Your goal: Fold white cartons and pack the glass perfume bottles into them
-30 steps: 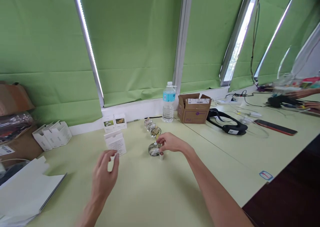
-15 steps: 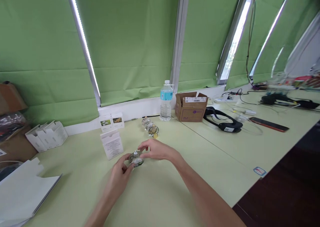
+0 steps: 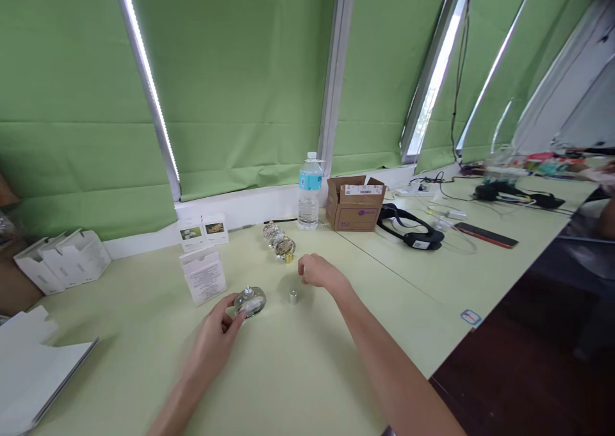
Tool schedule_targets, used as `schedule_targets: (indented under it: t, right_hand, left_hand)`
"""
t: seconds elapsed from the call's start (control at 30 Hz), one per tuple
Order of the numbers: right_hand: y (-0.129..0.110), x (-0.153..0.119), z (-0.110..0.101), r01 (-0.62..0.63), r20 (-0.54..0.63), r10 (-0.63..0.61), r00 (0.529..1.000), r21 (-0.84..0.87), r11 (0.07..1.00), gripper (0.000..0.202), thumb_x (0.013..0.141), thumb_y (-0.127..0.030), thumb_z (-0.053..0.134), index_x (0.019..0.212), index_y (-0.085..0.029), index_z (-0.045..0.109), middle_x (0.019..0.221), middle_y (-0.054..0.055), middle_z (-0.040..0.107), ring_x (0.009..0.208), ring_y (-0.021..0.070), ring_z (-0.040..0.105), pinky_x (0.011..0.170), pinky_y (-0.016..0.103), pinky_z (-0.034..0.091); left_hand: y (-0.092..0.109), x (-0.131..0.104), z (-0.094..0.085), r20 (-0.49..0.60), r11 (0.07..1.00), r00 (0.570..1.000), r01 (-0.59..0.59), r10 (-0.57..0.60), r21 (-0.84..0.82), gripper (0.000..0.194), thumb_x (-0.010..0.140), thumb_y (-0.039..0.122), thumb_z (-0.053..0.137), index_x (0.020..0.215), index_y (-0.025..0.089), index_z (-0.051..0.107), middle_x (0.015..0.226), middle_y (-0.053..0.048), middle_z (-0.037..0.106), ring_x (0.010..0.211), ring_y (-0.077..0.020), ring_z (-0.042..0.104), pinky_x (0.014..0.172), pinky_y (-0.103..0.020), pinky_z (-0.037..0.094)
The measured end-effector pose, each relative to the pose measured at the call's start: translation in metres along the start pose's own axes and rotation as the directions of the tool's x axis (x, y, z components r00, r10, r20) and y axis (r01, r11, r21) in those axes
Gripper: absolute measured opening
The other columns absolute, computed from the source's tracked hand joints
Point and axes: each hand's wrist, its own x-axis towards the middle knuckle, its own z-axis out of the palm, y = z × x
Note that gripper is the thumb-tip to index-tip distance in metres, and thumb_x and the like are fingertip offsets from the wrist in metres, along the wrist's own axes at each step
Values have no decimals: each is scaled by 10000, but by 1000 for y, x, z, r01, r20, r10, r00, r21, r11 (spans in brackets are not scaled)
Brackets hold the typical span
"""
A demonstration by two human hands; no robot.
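The glass bottle (image 3: 250, 303) sits between the left hand's (image 3: 225, 321) fingers, which are parted around it and touch its near side. The right hand's (image 3: 314, 271) fingers are curled, their gap unclear; the small cap (image 3: 293, 296) stands on the bench (image 3: 288, 372) just below them, apart.

On the table (image 3: 336, 333), the round bottle (image 3: 250, 301) lies in my L hand (image 3: 218, 333) — the small cap (image 3: 293, 296) stands to the R of it. Behind them is the row of bottles (image 3: 279, 241); the water bottle (image 3: 309, 193) is behind that row — w/ the carton (image 3: 355, 205) just to its R.
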Motion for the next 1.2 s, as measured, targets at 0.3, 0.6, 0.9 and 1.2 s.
schedule_targets:
  t: [0.3,0.6,0.9,1.2]
  right_hand:
    - [-41,-5,-8,285,-143,-263,954,158,946,122,832,-160,596,874,-171,710,861,51,704,818,177,641,739,266,468]
    - [-101,-39,3,658,-413,-515,751,397,640,137,863,-218,582,956,-195,679,899,31,667,751,135,609,714,258,495]
    - [-101,-37,11,685,-379,-580,722,272,675,159,891,-179,555,912,-215,708,927,36,674,784,146,616,730,266,479]
    - [-99,-32,13,702,-366,-602,709,292,649,240,906,-244,532,779,-194,729,787,50,714,752,181,644,677,273,469]
  left_hand:
    - [6,-1,-1,-19,998,999,-40,40,-40,374,851,451,495,1145,234,572,595,54,477,564,-139,447,543,-222,337]
    - [7,-2,-1,-34,997,998,-47,45,-60,308,852,363,488,1105,217,583,612,41,516,536,-127,440,513,-215,314]
    - [8,-3,-2,-19,998,998,-55,54,-43,305,862,347,476,1124,225,571,614,42,532,538,-130,457,528,-218,335]
    - [5,-2,-1,-40,997,997,-68,66,-28,298,856,342,490,1120,237,580,651,36,567,552,-126,481,538,-212,350]
